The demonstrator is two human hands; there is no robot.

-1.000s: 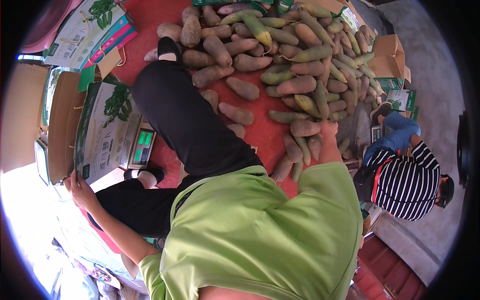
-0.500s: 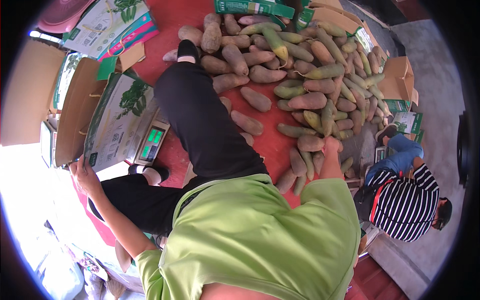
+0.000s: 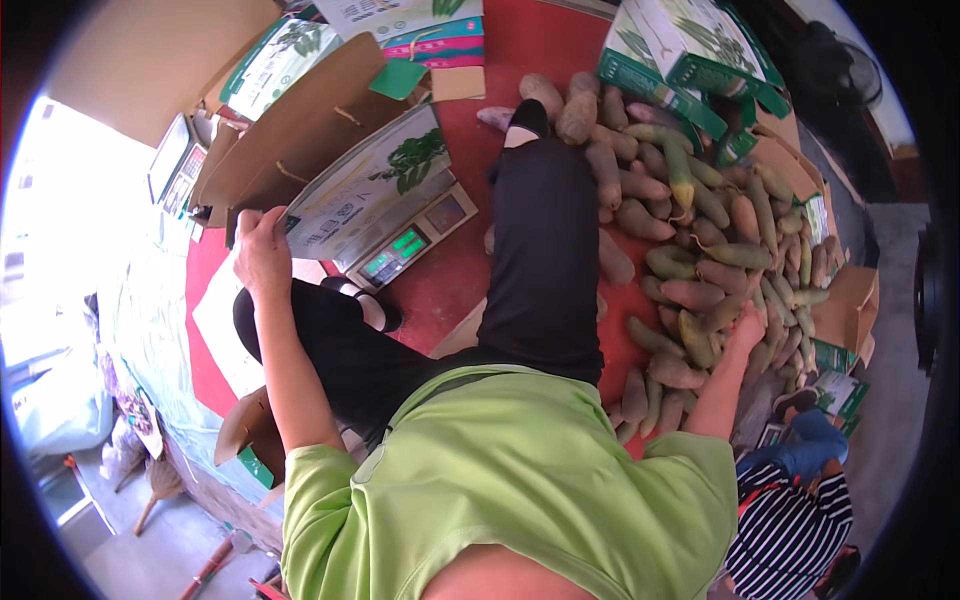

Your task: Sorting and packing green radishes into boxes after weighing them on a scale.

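Observation:
My left hand is closed on the top corner of an upright open carton, white and green with a printed plant and rope handles. The carton stands on a digital scale with lit green readouts; what is inside it is hidden. To the right spreads a heap of long radishes, some green, others coated in reddish mud. My right hand reaches into the heap, touching a muddy radish. Its fingertips are partly hidden, so whether it grips that radish is unclear.
My black-trousered legs lie between the scale and the heap on a red floor covering. Printed cartons stand behind the heap. A second scale is at far left. A person in a striped shirt bends at the lower right.
The whole view has swung left, so the scene sits further right and lower. My right hand has moved farther up the heap. My left hand still holds the carton corner.

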